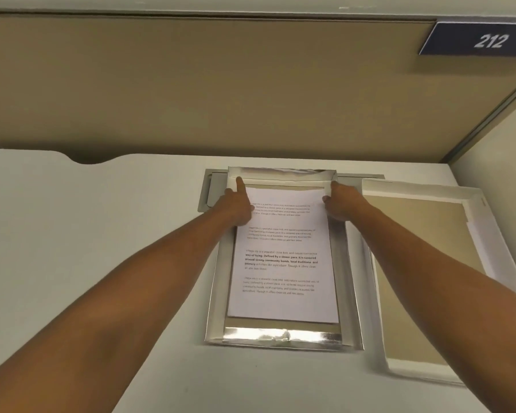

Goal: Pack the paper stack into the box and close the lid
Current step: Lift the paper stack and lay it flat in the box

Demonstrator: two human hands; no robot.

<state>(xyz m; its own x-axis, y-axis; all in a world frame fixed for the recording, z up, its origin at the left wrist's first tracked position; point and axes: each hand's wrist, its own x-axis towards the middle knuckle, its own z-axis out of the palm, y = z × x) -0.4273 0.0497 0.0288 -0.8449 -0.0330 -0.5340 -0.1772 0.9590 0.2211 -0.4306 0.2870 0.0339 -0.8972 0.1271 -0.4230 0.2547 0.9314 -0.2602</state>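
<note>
Your left hand [236,204] and right hand [338,204] grip the paper stack [283,263] inside the box [218,293]; lid [423,278] lies beside.

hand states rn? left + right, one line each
Left hand: on the far left corner of the paper stack, index finger extended; grip cannot be told.
Right hand: fingers curled at the stack's far right corner; grip cannot be told.

White table [102,263], curved notch at far edge. Silver-lined open box [283,339] sits mid-table over grey cable hatch [204,198]. Box lid [423,278] lies upturned just right of box, touching.
</note>
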